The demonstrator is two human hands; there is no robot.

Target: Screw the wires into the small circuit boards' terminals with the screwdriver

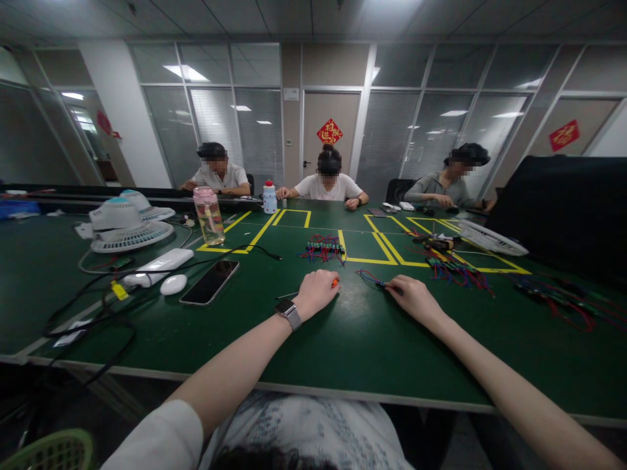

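Note:
My left hand (317, 291) is closed around a screwdriver. Its orange handle end (335, 283) pokes out by the thumb side, and a thin shaft (288, 296) shows to the left of the wrist. In the fingertips of my right hand (407, 292) is a small circuit board (380, 284) with red and blue wires, low over the green table (353, 352). Beyond my hands lies a row of small wired boards (323, 248). Another wired bunch (458, 273) rests to the right of my right hand.
Left of my hands are a phone (210, 282), white mouse (173, 284), power strip (159, 267), black cables (105, 313), a pink-lidded bottle (209, 219) and white fans (130, 228). A black screen (573, 215) stands at the right. Three people sit across the table.

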